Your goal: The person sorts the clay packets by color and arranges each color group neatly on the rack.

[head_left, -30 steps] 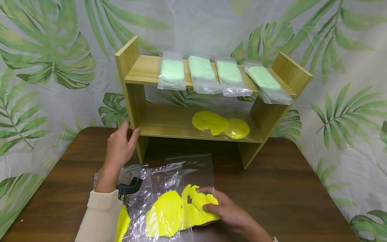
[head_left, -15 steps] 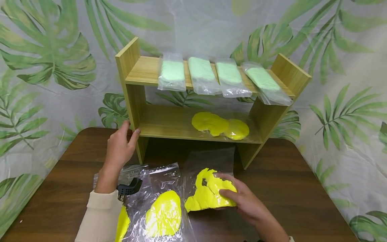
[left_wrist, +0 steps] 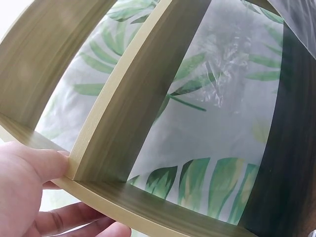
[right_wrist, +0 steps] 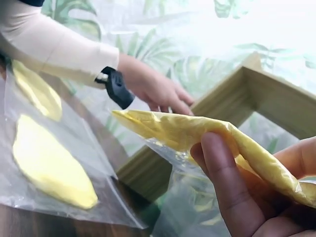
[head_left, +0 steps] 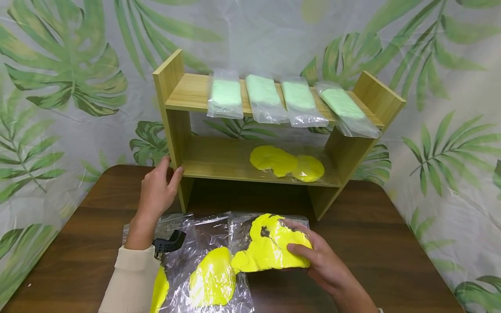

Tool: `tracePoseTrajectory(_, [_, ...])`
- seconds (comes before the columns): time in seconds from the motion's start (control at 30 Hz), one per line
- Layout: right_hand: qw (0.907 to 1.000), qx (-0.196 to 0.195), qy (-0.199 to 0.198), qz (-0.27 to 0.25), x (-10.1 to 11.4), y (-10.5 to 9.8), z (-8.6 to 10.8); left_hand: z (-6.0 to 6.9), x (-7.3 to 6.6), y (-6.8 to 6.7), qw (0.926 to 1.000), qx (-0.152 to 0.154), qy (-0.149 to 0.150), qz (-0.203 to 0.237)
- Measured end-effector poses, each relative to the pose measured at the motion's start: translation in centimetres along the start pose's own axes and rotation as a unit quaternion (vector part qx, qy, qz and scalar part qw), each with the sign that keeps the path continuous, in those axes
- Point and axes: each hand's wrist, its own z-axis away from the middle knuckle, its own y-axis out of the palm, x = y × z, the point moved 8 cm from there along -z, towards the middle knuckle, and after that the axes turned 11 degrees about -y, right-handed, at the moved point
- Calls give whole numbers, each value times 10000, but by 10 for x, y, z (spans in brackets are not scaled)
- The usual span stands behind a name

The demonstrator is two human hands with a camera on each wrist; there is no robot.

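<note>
My left hand (head_left: 158, 189) grips the left side panel of a two-tier wooden shelf (head_left: 254, 177), thumb against the front edge. Up close in the left wrist view, the thumb (left_wrist: 44, 163) presses where a shelf board meets the panel (left_wrist: 133, 210). My right hand (head_left: 321, 256) pinches a clear zip bag of flattened yellow, clay-like material (head_left: 274, 248) between thumb and fingers, tilted up off the table. Edge-on in the right wrist view, that yellow slab (right_wrist: 173, 128) lies between the right fingers (right_wrist: 222, 173). Another bagged yellow piece (head_left: 213, 278) lies left of it.
The upper tier bears several bags of pale green material (head_left: 299, 95), overhanging the front. On the lower tier's right lies a bag with two joined yellow rounds (head_left: 274, 160). A further yellow piece (head_left: 159, 289) lies under the left forearm. The shelf stands on a dark wooden table (head_left: 375, 252).
My right hand has drawn its yellow bag rightward and up, off the neighbouring bag. The bag's clear top has tipped back and looks shorter. My left hand stays on the shelf.
</note>
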Motion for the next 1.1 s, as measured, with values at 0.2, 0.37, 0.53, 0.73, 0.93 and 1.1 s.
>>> tracePoseTrajectory(0.2, [9996, 186, -218, 31, 10, 8, -4, 0, 0, 0, 10000, -7, -19, 6])
tracePoseTrajectory(0.37, [9989, 202, -432, 3, 23, 14, -9, 0, 1, 0, 10000, -30, -17, -24])
tracePoseTrajectory(0.53, [9972, 238, -703, -81, 42, 22, -15, 0, 0, 0, 10000, -14, 10, 5])
tracePoseTrajectory(0.73, [9930, 307, -1127, -156, 67, 30, -29, -1, 0, -1, 10000, -24, 36, 0])
tracePoseTrajectory(0.93, [9881, 310, -1465, -344, 86, 33, -44, -1, 0, 1, 10000, 27, -12, 45])
tracePoseTrajectory(1.1, [9849, 250, -1551, -731, 93, 37, -52, -1, -1, 1, 9999, 80, -37, 55])
